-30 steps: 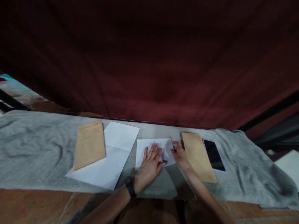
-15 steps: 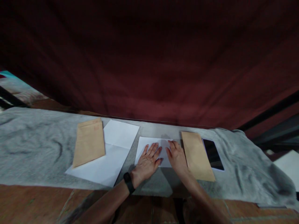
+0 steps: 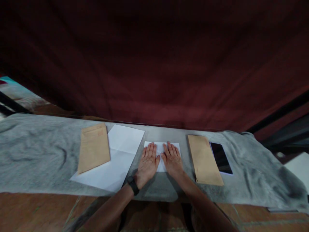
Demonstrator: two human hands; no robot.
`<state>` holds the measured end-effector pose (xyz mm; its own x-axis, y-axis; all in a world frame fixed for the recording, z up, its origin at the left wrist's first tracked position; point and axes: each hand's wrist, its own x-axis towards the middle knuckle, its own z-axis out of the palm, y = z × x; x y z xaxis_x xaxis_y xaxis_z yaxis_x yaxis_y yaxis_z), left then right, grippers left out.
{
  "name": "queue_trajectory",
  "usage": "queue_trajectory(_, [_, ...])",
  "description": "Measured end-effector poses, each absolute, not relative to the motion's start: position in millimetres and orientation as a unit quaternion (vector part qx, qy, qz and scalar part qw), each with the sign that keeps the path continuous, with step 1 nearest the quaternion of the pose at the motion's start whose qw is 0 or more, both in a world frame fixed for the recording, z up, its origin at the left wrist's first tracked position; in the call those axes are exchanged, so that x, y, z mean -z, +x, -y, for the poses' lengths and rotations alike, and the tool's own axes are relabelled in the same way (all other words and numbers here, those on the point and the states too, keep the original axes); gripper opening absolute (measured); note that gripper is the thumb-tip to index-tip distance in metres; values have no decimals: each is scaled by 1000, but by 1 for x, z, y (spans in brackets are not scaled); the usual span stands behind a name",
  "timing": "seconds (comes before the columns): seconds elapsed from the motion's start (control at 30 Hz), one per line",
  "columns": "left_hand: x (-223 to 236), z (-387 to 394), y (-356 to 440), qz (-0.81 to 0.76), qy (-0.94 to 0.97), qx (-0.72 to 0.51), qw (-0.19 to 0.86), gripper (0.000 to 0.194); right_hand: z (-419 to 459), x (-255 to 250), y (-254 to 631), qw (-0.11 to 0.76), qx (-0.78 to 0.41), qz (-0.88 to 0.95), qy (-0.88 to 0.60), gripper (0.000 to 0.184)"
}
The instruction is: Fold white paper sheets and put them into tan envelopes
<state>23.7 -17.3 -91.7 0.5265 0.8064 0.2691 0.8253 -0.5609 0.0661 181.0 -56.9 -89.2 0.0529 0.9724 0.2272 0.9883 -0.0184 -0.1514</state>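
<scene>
A dark red curtain (image 3: 154,80) hangs behind a bench draped in grey cloth (image 3: 38,154). Left, a creased white sheet (image 3: 122,161) lies partly under a brown envelope (image 3: 94,149); right, a second envelope (image 3: 205,161) and, just beside it, a phone (image 3: 220,158). Between the envelopes, a smaller white paper (image 3: 161,167) lies beneath the left hand (image 3: 147,162) and right hand (image 3: 173,161), both open, palms down. It looks light, thin, easily creased; best held by its edges.

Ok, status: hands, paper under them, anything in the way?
Left hand, right hand: both flat. White paper beneath, partly hidden. Nothing else seen on it; brown envelope apart, to the right.
</scene>
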Motion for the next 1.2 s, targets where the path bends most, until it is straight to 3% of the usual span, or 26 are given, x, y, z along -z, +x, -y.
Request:
queue_trajectory(0.63, [93,12,14,499,-846,183,31,67,82,108,210,181,99,632,-747,66])
queue_trajectory(0.93, [87,44,43,425,-888,173,21,59,84,91,197,217,37,663,-716,63])
queue_trajectory(1.07, [91,56,49,393,-906,155,32,64,85,91,177,218,-28,714,-665,59])
queue_trajectory(1.2, [93,53,39,410,-896,167,41,67,92,95,174,214,-3,723,-657,57])
